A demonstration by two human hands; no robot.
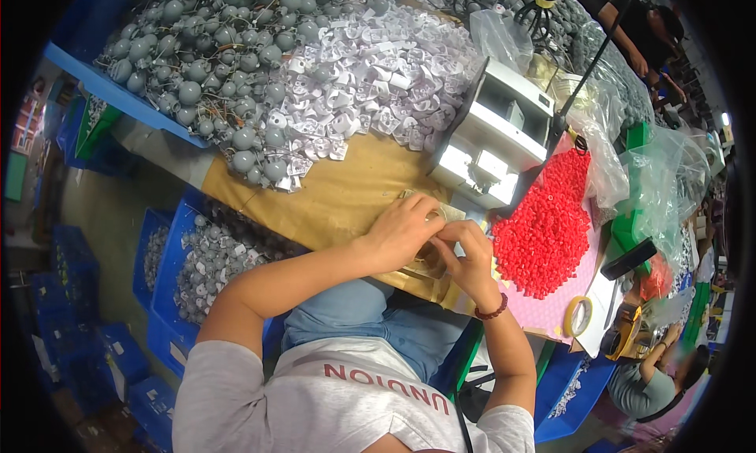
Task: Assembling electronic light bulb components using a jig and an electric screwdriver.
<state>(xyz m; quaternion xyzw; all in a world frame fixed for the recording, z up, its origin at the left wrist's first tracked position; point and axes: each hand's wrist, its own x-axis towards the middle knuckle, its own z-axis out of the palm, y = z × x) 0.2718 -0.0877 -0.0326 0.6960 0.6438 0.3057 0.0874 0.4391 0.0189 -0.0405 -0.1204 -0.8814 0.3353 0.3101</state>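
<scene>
My left hand (403,231) and my right hand (470,258) meet at the near edge of the brown-covered table (331,193), fingertips pinched together. Whatever lies between the fingers is too small and too covered to name. A dark red bead bracelet (493,308) circles my right wrist. Just beyond the hands stands a white and black box-shaped device (504,130) with an open front. Right of my right hand, small red plastic pieces (543,225) are heaped on a pink sheet (549,315).
White plastic parts (374,67) and grey balls with wires (213,51) are piled across the far side. Blue bins (169,327) of parts stand at lower left. A tape roll (579,315) lies at right. Other people (646,390) work further right.
</scene>
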